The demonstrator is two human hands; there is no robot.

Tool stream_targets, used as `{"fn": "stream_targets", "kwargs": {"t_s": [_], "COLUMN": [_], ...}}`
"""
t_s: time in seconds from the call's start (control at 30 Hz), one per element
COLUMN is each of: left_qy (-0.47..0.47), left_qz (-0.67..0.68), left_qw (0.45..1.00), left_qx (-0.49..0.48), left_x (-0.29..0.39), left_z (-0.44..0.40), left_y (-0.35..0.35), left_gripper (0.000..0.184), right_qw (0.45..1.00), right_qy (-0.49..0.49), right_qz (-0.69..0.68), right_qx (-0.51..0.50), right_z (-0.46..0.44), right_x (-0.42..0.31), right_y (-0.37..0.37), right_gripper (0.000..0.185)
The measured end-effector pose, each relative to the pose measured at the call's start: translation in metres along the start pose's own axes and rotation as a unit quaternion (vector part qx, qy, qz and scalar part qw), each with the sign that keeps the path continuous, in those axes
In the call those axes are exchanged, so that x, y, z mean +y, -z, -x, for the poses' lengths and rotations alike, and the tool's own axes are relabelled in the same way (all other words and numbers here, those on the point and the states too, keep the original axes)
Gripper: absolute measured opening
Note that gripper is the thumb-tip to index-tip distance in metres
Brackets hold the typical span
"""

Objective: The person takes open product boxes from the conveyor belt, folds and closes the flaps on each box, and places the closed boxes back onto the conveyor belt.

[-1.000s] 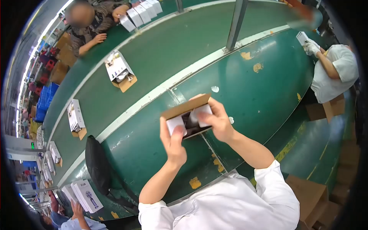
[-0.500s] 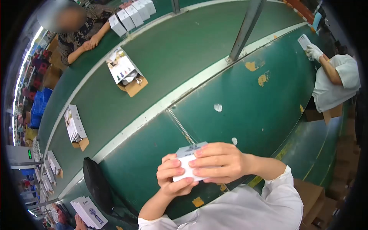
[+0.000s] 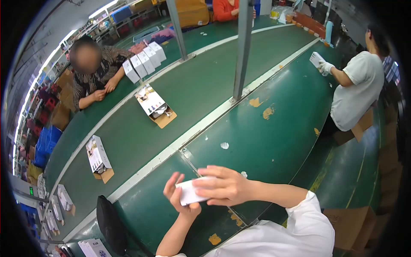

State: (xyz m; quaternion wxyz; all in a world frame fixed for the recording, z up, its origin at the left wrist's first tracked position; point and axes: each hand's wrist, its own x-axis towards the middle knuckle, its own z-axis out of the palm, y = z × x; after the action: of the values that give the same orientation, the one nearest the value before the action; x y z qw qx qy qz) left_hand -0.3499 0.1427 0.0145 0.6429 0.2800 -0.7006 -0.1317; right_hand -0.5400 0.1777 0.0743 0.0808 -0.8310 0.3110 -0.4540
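Observation:
A small white box [image 3: 191, 192] is between my two hands above the near green table. My left hand [image 3: 182, 197] has its thumb and palm against the box's left end, with some fingers raised off it. My right hand [image 3: 224, 186] lies over the right part of the box, its fingers wrapped across the upper face. The box's flaps are not visible, and its right end is hidden by my right hand.
Open printed boxes [image 3: 150, 103] lie on the green conveyor [image 3: 201, 90]. A black bag [image 3: 110, 225] is at the left. Metal posts [image 3: 242, 55] rise from the divider. One person sits across beside white boxes [image 3: 138, 66]; a gloved co-worker [image 3: 357, 85] stands right.
The box was open, with white pieces inside under my thumbs; now a closed white face shows. Some left fingers have lifted off. The view has tilted up, showing more of the room.

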Motion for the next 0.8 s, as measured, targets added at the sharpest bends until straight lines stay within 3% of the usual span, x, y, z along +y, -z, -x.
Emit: {"fn": "stream_targets", "kwargs": {"t_s": [0.03, 0.07, 0.1, 0.17, 0.2, 0.3, 0.43, 0.5, 0.57, 0.7, 0.8], "left_qy": [0.058, 0.058, 0.053, 0.154, 0.228, 0.255, 0.308, 0.353, 0.284, 0.130, 0.171], "left_qz": [0.058, 0.029, 0.009, 0.083, 0.138, 0.144, 0.155, 0.141, 0.091, -0.054, -0.137], "left_qw": [0.995, 0.996, 0.998, 0.983, 0.959, 0.954, 0.938, 0.924, 0.953, 0.988, 0.971], "left_qx": [-0.063, -0.057, -0.043, 0.064, 0.093, 0.070, -0.028, -0.047, -0.059, -0.058, -0.101], "left_x": [0.001, -0.001, 0.032, 0.041, 0.052, 0.057, 0.080, 0.086, 0.074, 0.047, 0.029], "left_z": [0.005, 0.006, -0.005, -0.007, -0.017, -0.023, -0.023, -0.019, -0.012, -0.024, -0.039], "left_y": [0.009, 0.015, 0.067, 0.076, 0.079, 0.087, 0.115, 0.135, 0.156, 0.213, 0.277], "left_gripper": [0.072, 0.074, 0.076, 0.072, 0.069, 0.063, 0.047, 0.041, 0.031, 0.028, 0.027], "right_qw": [1.000, 0.997, 0.991, 0.965, 0.943, 0.913, 0.925, 0.942, 0.922, 0.850, 0.818], "right_qy": [-0.004, -0.052, -0.108, -0.234, -0.316, -0.384, -0.377, -0.304, -0.304, -0.350, -0.353], "right_qz": [0.010, 0.005, -0.005, -0.051, -0.095, -0.121, 0.000, 0.123, 0.230, 0.394, 0.448], "right_qx": [0.017, 0.061, 0.076, 0.106, 0.048, 0.064, 0.046, 0.075, 0.072, 0.005, -0.075], "right_z": [0.001, 0.011, -0.003, 0.010, 0.018, 0.018, 0.025, 0.044, 0.067, 0.133, 0.189], "right_x": [0.000, -0.001, -0.063, -0.090, -0.102, -0.126, -0.153, -0.132, -0.103, -0.020, 0.059], "right_y": [-0.002, -0.012, -0.032, -0.056, -0.068, -0.063, -0.018, 0.004, 0.045, 0.137, 0.200], "right_gripper": [0.054, 0.072, 0.077, 0.088, 0.095, 0.093, 0.085, 0.083, 0.082, 0.078, 0.076]}}
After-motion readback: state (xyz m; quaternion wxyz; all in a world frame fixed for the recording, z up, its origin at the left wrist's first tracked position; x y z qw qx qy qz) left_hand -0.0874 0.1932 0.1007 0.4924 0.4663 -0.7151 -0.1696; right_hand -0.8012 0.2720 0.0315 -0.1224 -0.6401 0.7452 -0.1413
